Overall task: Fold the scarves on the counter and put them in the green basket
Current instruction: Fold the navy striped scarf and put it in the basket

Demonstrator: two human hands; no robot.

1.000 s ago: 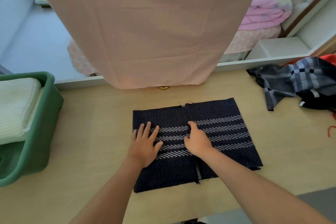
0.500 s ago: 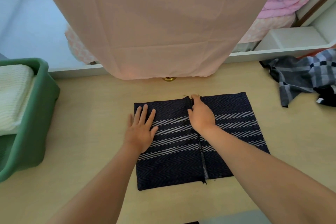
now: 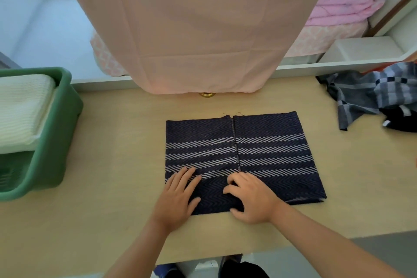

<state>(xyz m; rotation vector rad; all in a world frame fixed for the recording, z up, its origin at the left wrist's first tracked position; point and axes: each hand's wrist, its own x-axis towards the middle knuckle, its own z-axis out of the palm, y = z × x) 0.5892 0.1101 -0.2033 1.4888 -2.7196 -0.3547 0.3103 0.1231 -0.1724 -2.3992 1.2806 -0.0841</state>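
At the near edge of the counter (image 3: 117,198), the left hand (image 3: 178,196) is laid flat with fingers spread on the near left part of the navy scarf (image 3: 270,142). The right hand (image 3: 252,201) is set at the near end of the scarf's middle seam with fingers bent, and whether cloth is pinched there cannot be told. The scarf is spread mid-counter with both ends turned in to meet at the middle, so folding is judged half done, and one half must next be laid squarely over the other. Only afterwards can it be carried to the green basket (image 3: 56,142) at the left, while the crumpled plaid scarves (image 3: 365,92) at the far right are yet to be folded.
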